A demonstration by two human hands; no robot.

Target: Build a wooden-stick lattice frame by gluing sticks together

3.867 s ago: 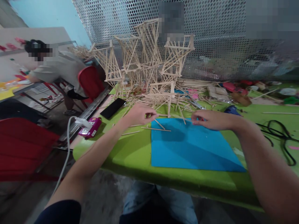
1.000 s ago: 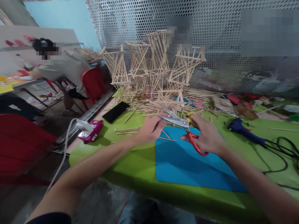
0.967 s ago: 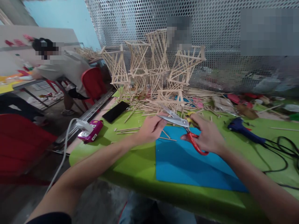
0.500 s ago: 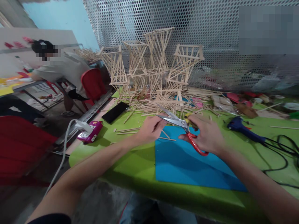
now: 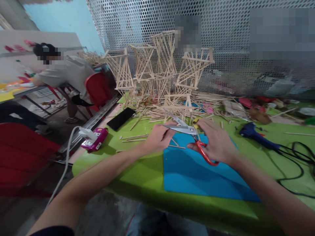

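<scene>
My right hand grips red-handled scissors, their blades parted and pointing left. The blade tips reach the fingers of my left hand. That hand is closed in a pinch; what it holds, if anything, is too small or hidden to make out. Beneath both hands lies a blue sheet, with thin wooden sticks by its upper left corner. More loose sticks rest on the green table cover to the left of the sheet.
Several stick towers stand at the back amid a heap of sticks. A black phone and a purple power adapter are on the left. At right lies a blue glue gun with its cord. A seated person is far left.
The scissors and my right hand have shifted very slightly, the blades a touch lower and further left. My left hand stays nearly where it was.
</scene>
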